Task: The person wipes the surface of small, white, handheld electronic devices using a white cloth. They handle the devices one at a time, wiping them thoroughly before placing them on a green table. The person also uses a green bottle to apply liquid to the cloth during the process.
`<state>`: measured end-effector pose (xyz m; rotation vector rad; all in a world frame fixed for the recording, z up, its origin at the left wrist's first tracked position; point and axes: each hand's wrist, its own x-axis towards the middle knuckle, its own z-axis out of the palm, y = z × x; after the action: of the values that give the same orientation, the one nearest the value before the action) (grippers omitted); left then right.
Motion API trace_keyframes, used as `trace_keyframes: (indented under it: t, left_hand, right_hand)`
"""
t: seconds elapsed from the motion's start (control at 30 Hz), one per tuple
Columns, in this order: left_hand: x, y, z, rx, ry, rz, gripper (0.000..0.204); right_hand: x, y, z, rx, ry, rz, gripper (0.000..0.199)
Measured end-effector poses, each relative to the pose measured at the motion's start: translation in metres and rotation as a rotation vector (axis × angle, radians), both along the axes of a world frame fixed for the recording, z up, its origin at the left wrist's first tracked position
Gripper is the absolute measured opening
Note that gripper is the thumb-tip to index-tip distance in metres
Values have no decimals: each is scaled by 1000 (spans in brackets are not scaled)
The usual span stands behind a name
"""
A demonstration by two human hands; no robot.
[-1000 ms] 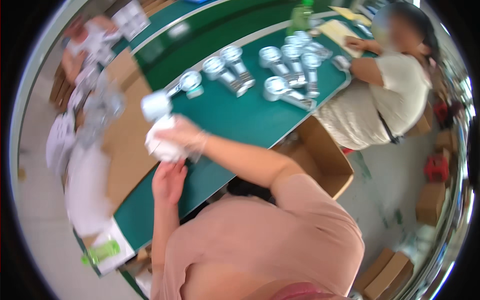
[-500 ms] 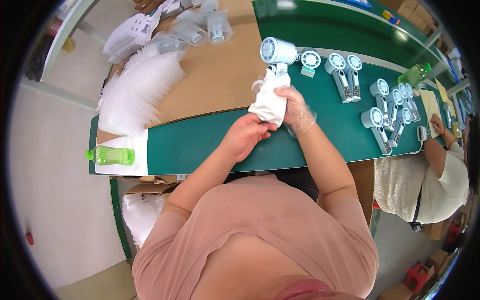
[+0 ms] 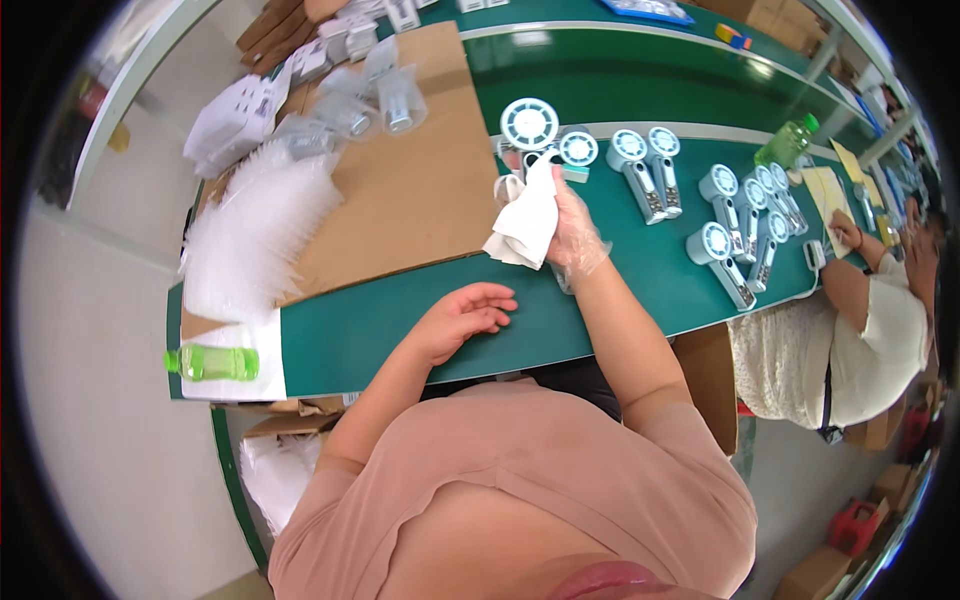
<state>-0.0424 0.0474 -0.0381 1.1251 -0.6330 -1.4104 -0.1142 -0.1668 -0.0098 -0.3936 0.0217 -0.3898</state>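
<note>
My right hand (image 3: 577, 228), in a thin clear plastic glove, is closed around a white cloth (image 3: 528, 222) and a pale blue handheld fan (image 3: 529, 124). The round grille of the fan faces up toward me, while the cloth and fingers cover most of its handle. Apart from them, over the near part of the green table, my left hand (image 3: 466, 318) is bare and empty, its fingers loosely stretched. Just beyond the right hand lie another round fan head (image 3: 578, 149) and a small green-and-white block (image 3: 575, 173).
Several handheld fans (image 3: 645, 190) lie on the green table (image 3: 640, 265) to the right. Cardboard (image 3: 400, 170) with fanned white bubble sleeves (image 3: 255, 235) and bagged fans (image 3: 400, 100) covers the left. Green bottles (image 3: 212, 363) stand or lie at both sides; a co-worker (image 3: 870, 320) sits at right.
My left hand has let go of the cloth and drawn back toward me. The fan has turned so its grille faces up more. The whole view has shifted somewhat.
</note>
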Motion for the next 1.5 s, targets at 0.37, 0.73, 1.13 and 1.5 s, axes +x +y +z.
trace_keyframes:
  t: [0.37,0.73,1.13,1.5]
  left_hand:
    - [15,7,-21,-88,315,140,41]
    - [11,3,-18,-143,336,121,34]
    - [11,3,-19,-141,327,133,34]
    - [11,11,-18,-127,327,160,35]
  right_hand:
    - [5,-20,-25,108,-199,53,54]
    - [-6,-16,-6,236,-261,130,47]
    - [-2,-12,-5,138,-178,19,48]
    - [4,1,-3,-741,199,-462,57]
